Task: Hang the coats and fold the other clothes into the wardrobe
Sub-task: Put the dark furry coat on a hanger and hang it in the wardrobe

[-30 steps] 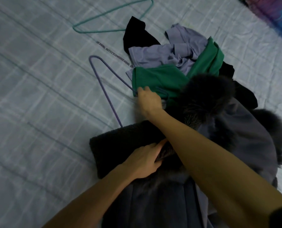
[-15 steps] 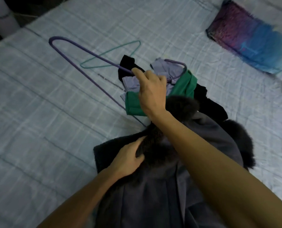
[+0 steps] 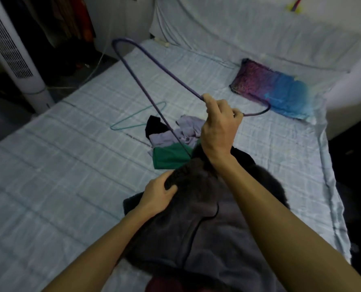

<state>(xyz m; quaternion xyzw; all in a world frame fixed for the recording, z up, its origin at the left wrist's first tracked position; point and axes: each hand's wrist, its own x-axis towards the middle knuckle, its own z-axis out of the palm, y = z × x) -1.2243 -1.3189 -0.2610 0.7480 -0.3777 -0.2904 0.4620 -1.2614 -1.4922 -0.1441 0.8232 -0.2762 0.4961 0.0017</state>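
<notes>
Right hand grips hanger, left hand grips coat collar; risk: hanger's low end snags pile at coat's 12 o'clock, or heavy coat slips off wire.

In right hand: purple hanger, thin wire look, matt coating. Under left hand: coat, grey matt cloth, dark fuzzy fur collar. Beyond both hands: green garment, smooth cloth; bed sheet, checked cloth, creased.
</notes>
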